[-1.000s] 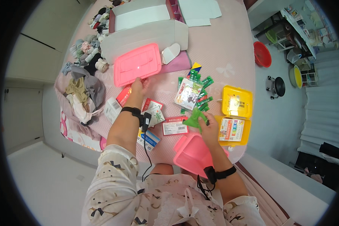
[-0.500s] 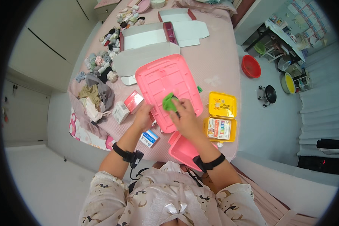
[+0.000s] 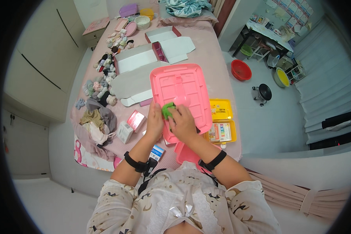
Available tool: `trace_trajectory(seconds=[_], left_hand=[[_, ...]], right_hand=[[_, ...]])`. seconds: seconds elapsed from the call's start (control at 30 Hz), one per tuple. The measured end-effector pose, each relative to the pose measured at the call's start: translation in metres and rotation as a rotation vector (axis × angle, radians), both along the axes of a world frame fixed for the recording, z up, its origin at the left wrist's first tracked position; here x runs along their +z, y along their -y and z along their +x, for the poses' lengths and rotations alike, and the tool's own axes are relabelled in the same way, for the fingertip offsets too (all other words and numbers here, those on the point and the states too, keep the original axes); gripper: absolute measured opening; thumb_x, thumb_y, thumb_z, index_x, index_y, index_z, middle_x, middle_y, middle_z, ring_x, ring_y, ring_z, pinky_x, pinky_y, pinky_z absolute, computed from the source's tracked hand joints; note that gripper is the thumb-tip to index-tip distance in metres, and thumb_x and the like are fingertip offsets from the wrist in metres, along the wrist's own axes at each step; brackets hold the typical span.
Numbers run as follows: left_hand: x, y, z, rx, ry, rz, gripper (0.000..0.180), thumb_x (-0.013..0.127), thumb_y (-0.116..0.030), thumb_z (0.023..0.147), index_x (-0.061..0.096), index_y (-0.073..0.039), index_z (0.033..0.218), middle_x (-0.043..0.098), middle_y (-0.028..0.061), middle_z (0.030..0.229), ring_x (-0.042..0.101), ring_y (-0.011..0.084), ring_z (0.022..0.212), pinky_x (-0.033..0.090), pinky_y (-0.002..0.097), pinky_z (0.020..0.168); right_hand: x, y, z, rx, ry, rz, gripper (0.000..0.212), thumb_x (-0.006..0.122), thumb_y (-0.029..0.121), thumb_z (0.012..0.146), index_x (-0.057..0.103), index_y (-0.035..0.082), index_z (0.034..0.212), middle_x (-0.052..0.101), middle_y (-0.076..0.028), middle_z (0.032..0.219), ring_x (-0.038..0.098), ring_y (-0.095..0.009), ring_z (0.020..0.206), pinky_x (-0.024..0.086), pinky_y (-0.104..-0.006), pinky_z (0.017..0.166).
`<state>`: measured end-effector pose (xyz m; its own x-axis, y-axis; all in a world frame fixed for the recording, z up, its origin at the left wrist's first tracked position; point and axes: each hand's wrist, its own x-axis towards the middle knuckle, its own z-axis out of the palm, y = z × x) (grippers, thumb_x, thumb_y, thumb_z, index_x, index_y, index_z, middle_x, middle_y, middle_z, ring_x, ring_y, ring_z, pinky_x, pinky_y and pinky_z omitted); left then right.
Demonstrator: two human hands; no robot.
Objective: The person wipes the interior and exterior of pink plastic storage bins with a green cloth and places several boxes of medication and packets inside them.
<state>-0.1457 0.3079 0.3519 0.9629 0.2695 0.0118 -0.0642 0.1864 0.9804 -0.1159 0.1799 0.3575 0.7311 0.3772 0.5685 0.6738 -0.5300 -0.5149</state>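
Observation:
A pink plastic lid (image 3: 197,87) is held up over the bed, its ribbed side facing me. My left hand (image 3: 155,124) is closed on the lid's left edge. Pinched in the fingers of my right hand (image 3: 184,125) is a crumpled green cloth (image 3: 168,110), pressed against the lid close to my left hand. Below the lid sits a pink plastic bin (image 3: 188,153), partly covered by my right forearm. An open yellow case (image 3: 233,135) with small packages inside lies to the right. Left of my hands are a red-and-white box (image 3: 136,120), a white box (image 3: 124,132) and a blue-and-white box (image 3: 156,152).
Open white cardboard boxes (image 3: 135,59) lie farther up the bed. Rolled socks (image 3: 101,87) and a heap of clothes (image 3: 96,124) line the left side. On the floor at right stand a red basin (image 3: 241,70) and a black stool (image 3: 264,92).
My right hand has moved left and slightly down across the lid with the green cloth, nearer my left hand. The lid is now more upright in view, and the head view has shifted.

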Motion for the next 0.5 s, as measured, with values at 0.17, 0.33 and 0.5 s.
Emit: trace_trajectory(seconds=[0.17, 0.33, 0.5], left_hand=[[-0.008, -0.002, 0.010, -0.002, 0.119, 0.037, 0.045, 0.031, -0.033, 0.102, 0.037, -0.001, 0.134, 0.051, 0.0121, 0.127, 0.049, 0.0172, 0.115, 0.039, 0.0298, 0.097], [-0.001, -0.004, 0.021, -0.066, 0.152, -0.056, 0.044, 0.033, -0.030, 0.102, 0.036, -0.001, 0.135, 0.052, 0.0111, 0.126, 0.051, 0.0165, 0.113, 0.040, 0.0286, 0.096], [-0.028, -0.026, 0.032, -0.019, 0.062, -0.062, 0.044, 0.034, -0.031, 0.102, 0.038, -0.002, 0.135, 0.052, 0.0099, 0.126, 0.052, 0.0164, 0.112, 0.043, 0.0299, 0.095]], right_hand=[[0.016, 0.011, 0.033, -0.254, 0.143, -0.169, 0.030, 0.065, 0.008, 0.074, 0.057, 0.004, 0.103, 0.050, -0.014, 0.095, 0.054, -0.034, 0.083, 0.049, -0.0413, 0.070], [0.025, 0.040, 0.056, -0.423, 0.002, -0.014, 0.023, 0.063, 0.006, 0.079, 0.058, 0.003, 0.101, 0.052, -0.015, 0.097, 0.056, -0.036, 0.088, 0.048, -0.0412, 0.074], [0.042, 0.063, 0.060, -0.551, 0.143, 0.201, 0.023, 0.063, 0.009, 0.079, 0.062, 0.001, 0.101, 0.057, -0.013, 0.099, 0.061, -0.027, 0.083, 0.049, -0.0359, 0.070]])
